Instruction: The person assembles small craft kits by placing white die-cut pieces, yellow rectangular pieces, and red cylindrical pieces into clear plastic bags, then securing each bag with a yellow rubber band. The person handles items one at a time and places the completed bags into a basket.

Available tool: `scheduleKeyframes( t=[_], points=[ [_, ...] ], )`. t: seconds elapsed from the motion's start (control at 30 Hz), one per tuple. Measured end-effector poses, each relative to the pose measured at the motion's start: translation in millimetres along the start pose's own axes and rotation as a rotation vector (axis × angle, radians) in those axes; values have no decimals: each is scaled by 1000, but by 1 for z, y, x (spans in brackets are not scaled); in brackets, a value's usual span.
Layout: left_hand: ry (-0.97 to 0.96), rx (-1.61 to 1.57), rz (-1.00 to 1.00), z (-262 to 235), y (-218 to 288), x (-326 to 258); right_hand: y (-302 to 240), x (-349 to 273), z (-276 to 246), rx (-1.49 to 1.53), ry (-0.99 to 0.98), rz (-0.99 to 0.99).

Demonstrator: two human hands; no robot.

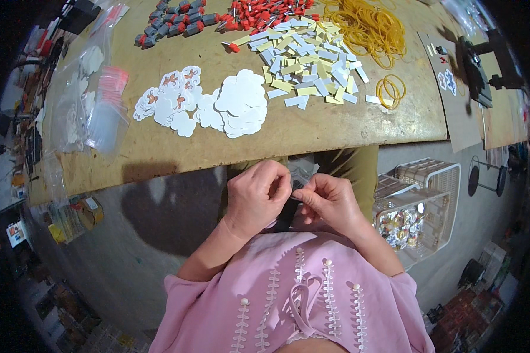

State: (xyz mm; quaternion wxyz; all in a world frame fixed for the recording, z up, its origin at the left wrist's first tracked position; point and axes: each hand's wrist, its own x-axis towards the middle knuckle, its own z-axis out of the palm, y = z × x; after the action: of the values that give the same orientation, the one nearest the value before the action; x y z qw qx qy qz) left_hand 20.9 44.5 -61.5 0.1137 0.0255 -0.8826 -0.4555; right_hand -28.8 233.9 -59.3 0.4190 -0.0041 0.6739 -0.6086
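Observation:
My left hand [258,194] and my right hand [328,200] meet just below the table's front edge, over my lap. Together they pinch a small clear plastic bag [302,175], which sticks up between the fingertips; what is inside it is hidden. On the wooden table [159,150] above lie white cloud-shaped paper cutouts [238,103], some with an orange print [171,88], and a heap of white and yellow paper strips [306,62].
Yellow rubber bands [368,29] lie at the back right, red and grey small pieces [218,17] at the back. A stack of clear bags [103,115] sits on the left. A white wire basket [421,203] with packed items stands on the floor to my right.

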Motion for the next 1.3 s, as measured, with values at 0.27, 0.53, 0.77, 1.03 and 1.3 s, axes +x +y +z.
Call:
scheduleKeyframes(
  t=[0.27,0.53,0.77,1.03,1.3],
  points=[
    [-200,193,298,-13,-5,-5,1,4,-3,-205,178,-149],
    [-271,144,331,-42,-4,-7,-25,-11,-8,-916,90,-997],
    [-144,200,402,-74,-9,26,-34,-9,-19,-1031,-58,-953],
    [-79,273,152,-98,-41,93,-22,-14,-19,-944,6,-876],
    [-46,406,241,-96,-36,95,-16,-10,-20,-930,17,-869]
  ],
)
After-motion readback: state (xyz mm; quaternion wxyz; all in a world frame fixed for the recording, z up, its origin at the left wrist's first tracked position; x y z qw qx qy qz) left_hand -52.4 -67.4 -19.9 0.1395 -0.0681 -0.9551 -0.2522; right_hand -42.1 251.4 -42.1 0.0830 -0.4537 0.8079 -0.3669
